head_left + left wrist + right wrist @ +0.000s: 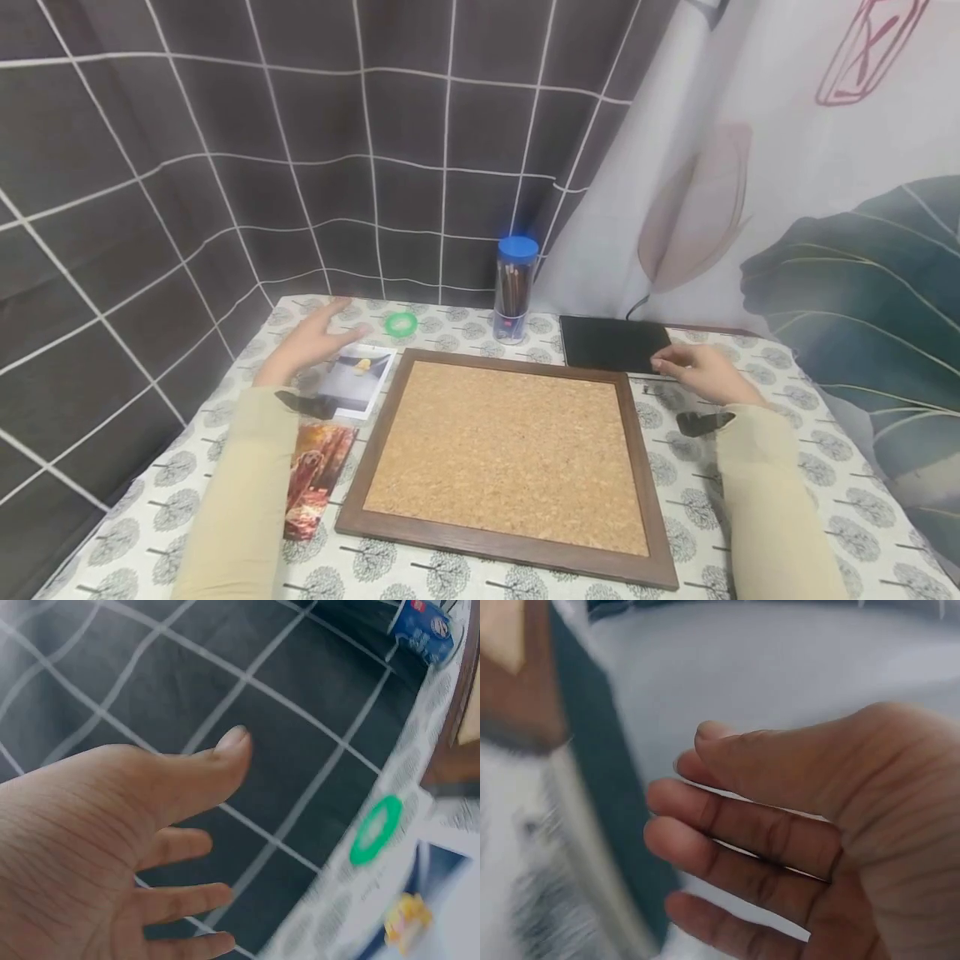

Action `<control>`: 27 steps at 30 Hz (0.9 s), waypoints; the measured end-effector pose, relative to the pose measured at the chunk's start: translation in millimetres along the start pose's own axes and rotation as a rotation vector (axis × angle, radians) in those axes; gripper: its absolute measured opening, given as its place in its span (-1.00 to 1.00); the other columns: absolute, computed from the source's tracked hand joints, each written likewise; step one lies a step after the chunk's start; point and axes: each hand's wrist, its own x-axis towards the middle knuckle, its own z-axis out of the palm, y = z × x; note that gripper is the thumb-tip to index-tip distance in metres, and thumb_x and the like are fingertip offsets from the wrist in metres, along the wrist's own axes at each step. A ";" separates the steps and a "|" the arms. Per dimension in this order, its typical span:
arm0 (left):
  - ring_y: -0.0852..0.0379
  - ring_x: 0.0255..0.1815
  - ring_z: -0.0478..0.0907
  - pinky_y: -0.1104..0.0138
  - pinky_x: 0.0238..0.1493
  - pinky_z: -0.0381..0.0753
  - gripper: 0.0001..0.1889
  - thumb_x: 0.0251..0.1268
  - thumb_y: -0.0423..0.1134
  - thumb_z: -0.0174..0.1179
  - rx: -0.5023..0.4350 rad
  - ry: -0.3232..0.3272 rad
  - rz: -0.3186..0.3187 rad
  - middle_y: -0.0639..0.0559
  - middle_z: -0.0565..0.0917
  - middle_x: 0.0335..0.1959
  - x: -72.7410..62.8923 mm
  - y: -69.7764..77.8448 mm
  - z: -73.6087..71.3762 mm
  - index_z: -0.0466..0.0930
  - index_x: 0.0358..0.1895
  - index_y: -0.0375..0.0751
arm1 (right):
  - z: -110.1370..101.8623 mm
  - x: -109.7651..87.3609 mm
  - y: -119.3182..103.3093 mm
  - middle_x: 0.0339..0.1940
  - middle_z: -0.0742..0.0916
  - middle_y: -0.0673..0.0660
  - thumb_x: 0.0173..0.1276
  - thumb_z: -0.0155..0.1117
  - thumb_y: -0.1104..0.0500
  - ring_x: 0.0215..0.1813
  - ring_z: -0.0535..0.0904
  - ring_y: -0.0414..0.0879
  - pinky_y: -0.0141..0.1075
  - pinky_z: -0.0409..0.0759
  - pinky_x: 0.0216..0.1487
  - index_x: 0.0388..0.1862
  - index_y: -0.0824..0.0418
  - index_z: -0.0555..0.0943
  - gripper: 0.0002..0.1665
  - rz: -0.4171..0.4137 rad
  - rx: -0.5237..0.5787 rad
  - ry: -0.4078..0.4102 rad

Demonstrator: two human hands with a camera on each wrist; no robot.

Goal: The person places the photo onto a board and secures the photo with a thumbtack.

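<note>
My left hand (311, 343), fingers spread and thumb out, is over the far left of the table, holding nothing; the left wrist view shows its thumb (234, 746) apart from the fingers. Beside and under it lies a photo print (367, 379) with a small yellow shape; nearer me is a reddish-orange print (318, 475), partly behind the sleeve. Just beyond the thumb lies a green tape roll (401, 324). My right hand (701, 371) hovers by the right edge of a flat black pad (611, 343). Its fingers (735, 862) are loosely bent, thumb close to the index finger, with nothing visible in them.
A cork board (510, 450) in a brown wooden frame lies mid-table. Behind it stands a clear tube (516, 292) with a blue lid and pencil-like sticks inside. A dark gridded curtain (405, 125) and a pale leaf-patterned curtain (795, 183) hang behind the table.
</note>
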 end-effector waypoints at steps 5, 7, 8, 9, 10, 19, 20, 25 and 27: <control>-0.46 0.43 0.20 -0.28 0.40 0.16 -0.14 0.45 0.18 0.12 -0.050 0.064 -0.154 -0.46 0.23 0.46 -1.2 -26.5 8.5 0.10 0.52 -0.42 | 22.1 -3.1 32.1 0.04 0.74 0.22 0.47 0.26 -0.09 0.00 0.61 0.11 0.00 0.55 -0.04 0.08 0.19 0.68 -0.57 0.118 0.138 -0.041; -0.49 0.39 0.23 -0.29 0.39 0.17 -0.15 0.44 0.14 0.14 -0.040 0.059 -0.190 -0.51 0.29 0.41 -1.5 -36.0 11.9 0.12 0.49 -0.47 | 29.4 -3.4 40.2 0.03 0.75 0.22 0.44 0.29 -0.10 0.04 0.61 0.12 0.02 0.49 0.06 0.05 0.17 0.70 -0.58 0.108 0.131 -0.019; -0.50 0.37 0.25 -0.29 0.38 0.18 -0.15 0.44 0.11 0.15 -0.038 0.049 -0.201 -0.54 0.30 0.38 -1.6 -40.2 13.7 0.12 0.49 -0.49 | 32.6 -3.4 43.0 0.02 0.76 0.22 0.42 0.32 -0.12 0.06 0.61 0.15 0.08 0.48 0.10 0.03 0.16 0.71 -0.58 0.104 0.129 -0.004; -0.51 0.34 0.28 -0.30 0.36 0.21 -0.15 0.43 0.10 0.17 -0.033 0.040 -0.209 -0.56 0.33 0.35 -1.1 -44.4 15.3 0.12 0.48 -0.52 | 35.1 -3.1 45.3 0.01 0.76 0.21 0.40 0.33 -0.13 0.08 0.62 0.18 0.14 0.47 0.13 0.02 0.15 0.72 -0.57 0.100 0.125 0.008; -0.52 0.33 0.28 -0.30 0.35 0.22 -0.14 0.41 0.09 0.19 -0.029 0.033 -0.211 -0.57 0.33 0.33 -0.7 -47.6 16.9 0.11 0.47 -0.54 | 37.3 -2.6 47.0 -0.01 0.77 0.20 0.38 0.35 -0.14 0.09 0.62 0.20 0.18 0.46 0.15 0.01 0.13 0.73 -0.57 0.094 0.118 0.022; -0.54 0.25 0.35 -0.31 0.26 0.33 -0.04 0.23 0.18 0.33 0.022 0.002 -0.223 -0.58 0.39 0.27 2.3 -60.3 33.1 0.23 0.38 -0.59 | 50.4 -2.9 44.9 -0.20 0.80 0.09 0.35 0.41 -0.05 -0.10 0.68 0.08 0.04 0.55 0.03 -0.11 0.12 0.77 -0.70 0.011 0.035 0.123; -0.53 0.25 0.36 -0.31 0.26 0.33 -0.04 0.22 0.18 0.33 0.026 0.003 -0.226 -0.57 0.40 0.27 1.9 -59.9 34.6 0.23 0.39 -0.57 | 52.1 -3.2 45.2 -0.22 0.80 0.08 0.35 0.42 -0.03 -0.13 0.67 0.04 0.00 0.56 0.00 -0.12 0.12 0.78 -0.72 0.002 0.029 0.128; -0.48 0.21 0.42 -0.29 0.22 0.37 -0.09 0.24 0.17 0.33 0.025 0.020 -0.222 -0.53 0.45 0.24 0.7 -58.4 36.6 0.26 0.40 -0.51 | 57.8 -2.3 48.0 -0.22 0.78 0.04 0.34 0.43 0.05 -0.16 0.66 -0.07 -0.11 0.59 -0.05 -0.12 0.08 0.78 -0.80 -0.043 0.005 0.147; -0.46 0.19 0.44 -0.27 0.21 0.40 -0.11 0.25 0.17 0.32 0.024 0.028 -0.212 -0.52 0.47 0.22 1.8 -57.9 36.7 0.29 0.38 -0.50 | 58.0 -1.8 48.4 -0.19 0.79 0.07 0.35 0.43 0.08 -0.14 0.67 -0.02 -0.07 0.59 -0.03 -0.11 0.09 0.78 -0.81 -0.064 -0.009 0.155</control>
